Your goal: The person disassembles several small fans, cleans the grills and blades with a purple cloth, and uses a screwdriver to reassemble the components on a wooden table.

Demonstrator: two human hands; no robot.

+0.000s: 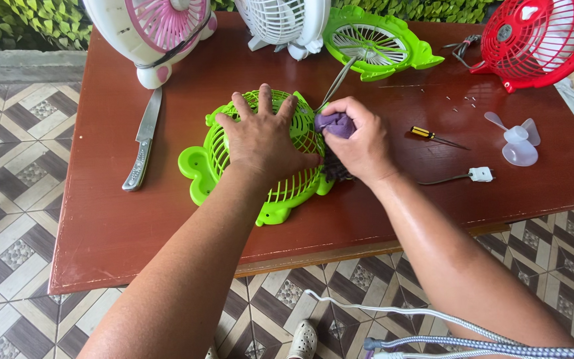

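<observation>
Altogether 2 hands (313,143), 2 green grilles (260,159), 1 purple cloth (335,123), 1 knife (143,141)

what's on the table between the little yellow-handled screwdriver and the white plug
Nothing: in the head view, the stretch of brown table between the yellow-handled screwdriver and the white plug is bare wood. The clear fan blade lies off to their right.

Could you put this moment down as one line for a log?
left hand: flat on green fan grille | right hand: gripping purple cloth at grille edge | nearby: screwdriver, knife
</observation>
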